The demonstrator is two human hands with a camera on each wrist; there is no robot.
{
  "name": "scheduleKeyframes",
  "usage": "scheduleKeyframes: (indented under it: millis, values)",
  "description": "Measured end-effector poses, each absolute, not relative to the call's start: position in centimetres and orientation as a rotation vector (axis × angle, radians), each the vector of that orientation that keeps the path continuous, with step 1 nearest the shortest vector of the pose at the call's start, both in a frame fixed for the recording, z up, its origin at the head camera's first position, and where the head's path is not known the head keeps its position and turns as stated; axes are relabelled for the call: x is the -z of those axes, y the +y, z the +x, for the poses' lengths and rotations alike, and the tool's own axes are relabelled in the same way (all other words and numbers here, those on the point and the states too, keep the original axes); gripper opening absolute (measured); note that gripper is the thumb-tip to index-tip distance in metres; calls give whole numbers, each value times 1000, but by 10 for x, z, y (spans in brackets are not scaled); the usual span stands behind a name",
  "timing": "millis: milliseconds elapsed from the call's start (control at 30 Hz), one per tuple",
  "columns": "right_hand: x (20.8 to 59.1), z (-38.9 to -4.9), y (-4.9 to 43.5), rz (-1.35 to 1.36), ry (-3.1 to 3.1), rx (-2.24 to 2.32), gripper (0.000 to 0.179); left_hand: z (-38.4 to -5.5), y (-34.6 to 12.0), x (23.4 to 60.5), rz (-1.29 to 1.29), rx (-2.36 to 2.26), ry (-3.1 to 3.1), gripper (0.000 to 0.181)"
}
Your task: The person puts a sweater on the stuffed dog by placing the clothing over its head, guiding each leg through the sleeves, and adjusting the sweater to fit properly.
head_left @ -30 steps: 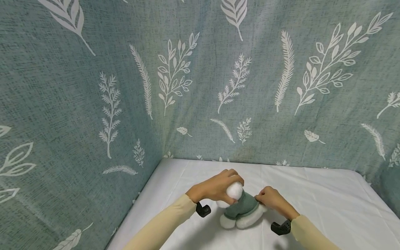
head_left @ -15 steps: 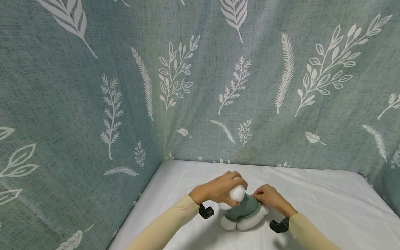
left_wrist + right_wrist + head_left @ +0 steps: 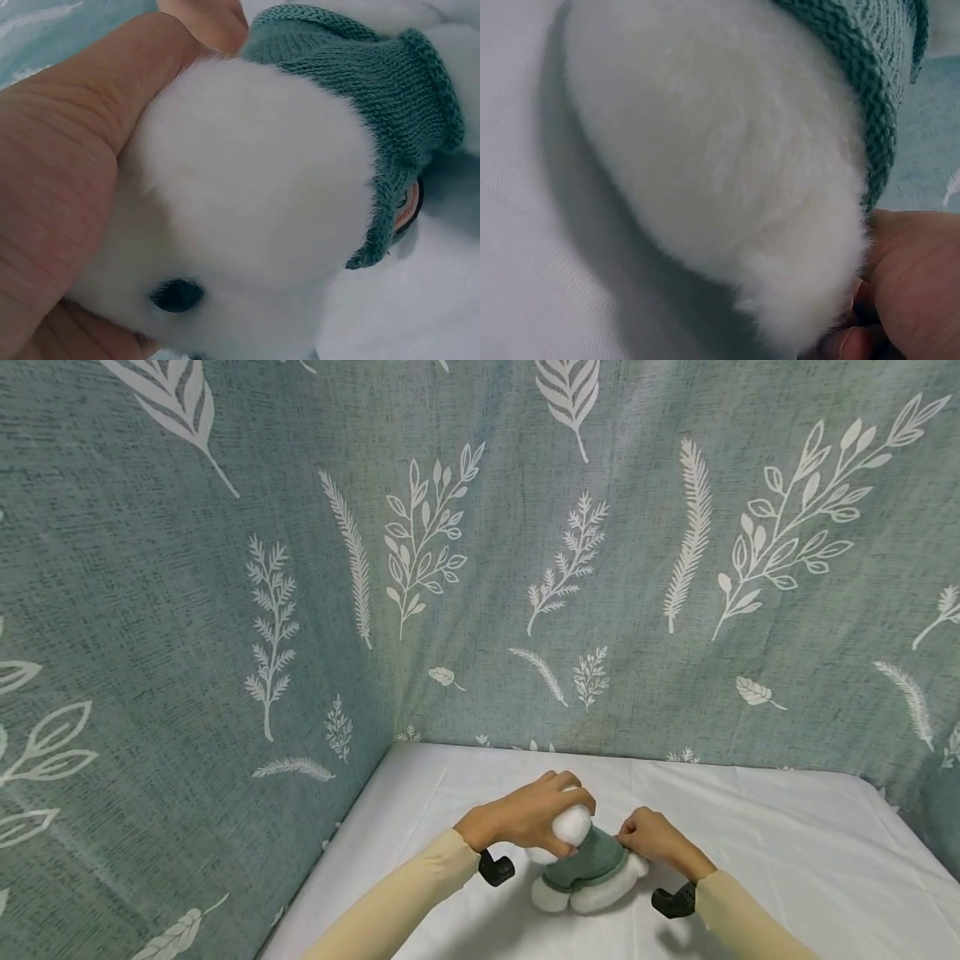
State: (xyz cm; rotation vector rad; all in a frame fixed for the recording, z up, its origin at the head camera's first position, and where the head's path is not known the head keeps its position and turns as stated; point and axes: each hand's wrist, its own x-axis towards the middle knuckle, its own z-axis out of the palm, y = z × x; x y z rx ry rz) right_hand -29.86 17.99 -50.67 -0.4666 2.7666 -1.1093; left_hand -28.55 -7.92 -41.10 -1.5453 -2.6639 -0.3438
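A white plush animal in a green knitted sweater (image 3: 596, 857) lies on its belly on the white-covered surface. My left hand (image 3: 528, 814) grips its round fluffy head (image 3: 255, 172) from the left, fingers over the far side and thumb on the near side. One dark eye (image 3: 177, 295) shows below my palm. At the sweater's other end, my right hand (image 3: 652, 835) has curled fingers pinching the knit by its hem. In the right wrist view the plush's white hindquarters (image 3: 712, 135) and a tuft-like tail (image 3: 802, 285) cover most of those fingertips.
White cloth (image 3: 757, 827) covers the surface all around the plush. Green fabric walls (image 3: 480, 593) with white leaf prints rise behind it and on the left. A round tag (image 3: 407, 206) peeks out under the sweater. Black wrist devices (image 3: 497, 867) hang below both wrists.
The right fingers shift slightly along the sweater's edge, in toward the plush and then back out to the right. The left hand keeps its grip on the head. The whole view drifts slightly.
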Motion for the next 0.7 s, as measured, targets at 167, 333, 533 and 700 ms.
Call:
scheduleKeyframes:
  millis: [167,333,533,700]
  values:
    - [509,-302,181,-568,2783,1099,16,-287,-79,412,-1555,333,-2650,55]
    - [510,-307,179,-798,2822,1077,8,-286,-79,412,-1547,333,-2649,55]
    - [510,-309,179,-877,2846,1026,9,-286,-78,412,-1547,337,-2649,55]
    - [512,-311,179,-859,2844,1002,10,-286,-78,412,-1537,359,-2668,54]
